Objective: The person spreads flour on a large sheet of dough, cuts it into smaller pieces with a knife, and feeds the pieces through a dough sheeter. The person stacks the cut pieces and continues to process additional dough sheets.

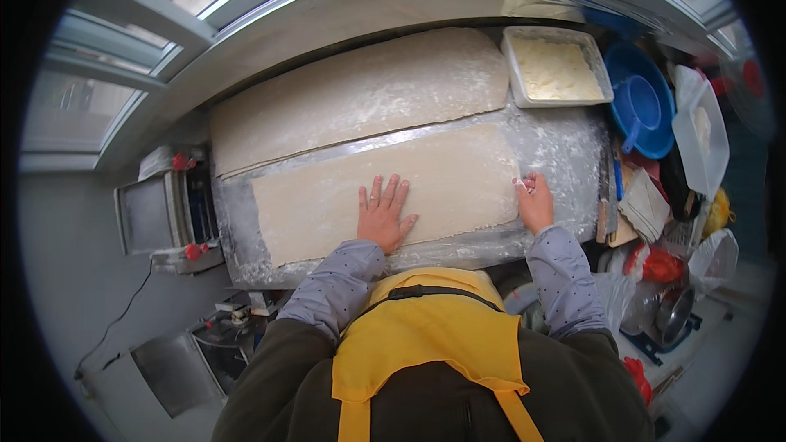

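A long, thin dough sheet (454, 184) lies across the floured metal worktop (559, 141) in front of me. My left hand (385, 215) rests palm down near the middle of this sheet, fingers spread, holding nothing. At the sheet's right end, my right hand (534, 199) has its fingers curled, with thumb and forefinger pinched on the dough's edge. Behind it, by the window side, lies a wider dough sheet (368, 95), dusted with flour and apparently layered along its near edge. A narrow strip of worktop shows between the two.
A white plastic tub (519, 83) of pale yellow, crumbly-looking stuff stands at the back right. Beside it sit a blue basin (663, 129) with a blue dipper (638, 104) and a translucent container (712, 153). A folded cloth (645, 205) lies right. A machine with red knobs (178, 215) adjoins the left end.
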Available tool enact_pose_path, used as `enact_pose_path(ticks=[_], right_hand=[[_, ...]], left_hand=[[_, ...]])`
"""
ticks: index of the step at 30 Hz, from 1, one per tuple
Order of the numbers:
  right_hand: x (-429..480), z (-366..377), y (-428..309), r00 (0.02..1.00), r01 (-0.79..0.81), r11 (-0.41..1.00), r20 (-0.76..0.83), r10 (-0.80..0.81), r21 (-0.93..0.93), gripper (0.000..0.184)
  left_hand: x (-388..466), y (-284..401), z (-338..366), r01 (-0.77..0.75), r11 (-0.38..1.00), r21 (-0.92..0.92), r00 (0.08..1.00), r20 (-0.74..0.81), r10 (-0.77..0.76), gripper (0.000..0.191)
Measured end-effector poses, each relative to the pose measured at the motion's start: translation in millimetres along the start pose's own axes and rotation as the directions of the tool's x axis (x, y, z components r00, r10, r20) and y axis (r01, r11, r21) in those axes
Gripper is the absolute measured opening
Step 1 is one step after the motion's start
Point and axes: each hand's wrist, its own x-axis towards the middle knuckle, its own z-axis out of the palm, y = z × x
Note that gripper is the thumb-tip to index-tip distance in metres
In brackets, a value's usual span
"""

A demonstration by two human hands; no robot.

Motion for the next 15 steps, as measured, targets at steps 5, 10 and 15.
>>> enact_pose_path(ticks=[5,10,15], right_hand=[[21.6,18.0,-21.8,0.978,-0.077,0.997,0.195,0.078,-0.013,0.039],[-10.3,7.8,-103.8,0.907,0.194,0.965,0.343,-0.244,0.174,0.023],[-117.2,103.9,-253.0,0.727,0.487,0.837,0.415,-0.547,0.250,0.023]], left_hand=[[-65.0,-97.5,-13.8,0.459,0.888,0.009,0.885,-0.087,-0.457,0.081],[-92.1,-133.7,-24.5,0.576,0.789,-0.215,0.766,-0.193,-0.613,0.066],[-89.5,-151.4,-61.4,0.458,-0.176,-0.872,0.757,0.486,-0.437,0.061]])
